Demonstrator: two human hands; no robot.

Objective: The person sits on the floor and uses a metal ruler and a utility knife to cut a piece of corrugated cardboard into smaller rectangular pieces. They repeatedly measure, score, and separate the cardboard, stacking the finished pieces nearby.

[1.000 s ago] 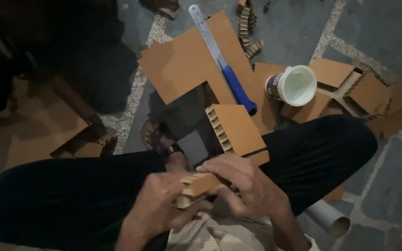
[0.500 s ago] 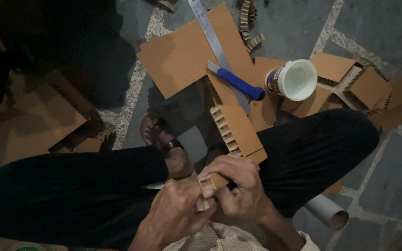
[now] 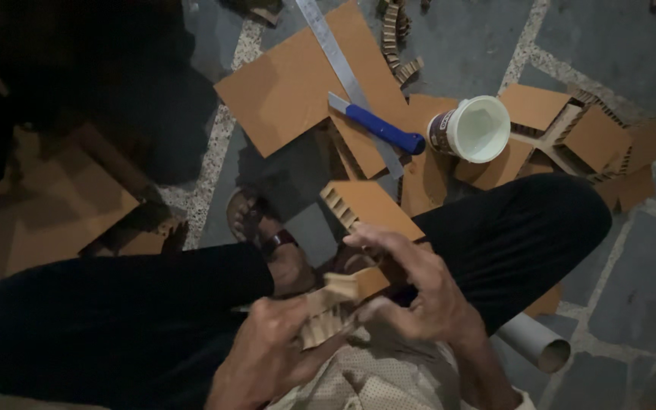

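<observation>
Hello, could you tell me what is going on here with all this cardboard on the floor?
A person sits cross-legged on a stone floor, holding a small corrugated cardboard piece over the lap with both hands: the left hand grips it from below, the right hand curls over its other end. On the floor ahead lie flat cardboard sheets, a metal ruler, a blue-handled knife and a white cup.

I see the blue-handled utility knife [image 3: 380,129] lying across the steel ruler [image 3: 343,68] on the flat brown cardboard sheet [image 3: 290,91], upper centre; the white plastic cup [image 3: 474,129] probably stands just right.
</observation>
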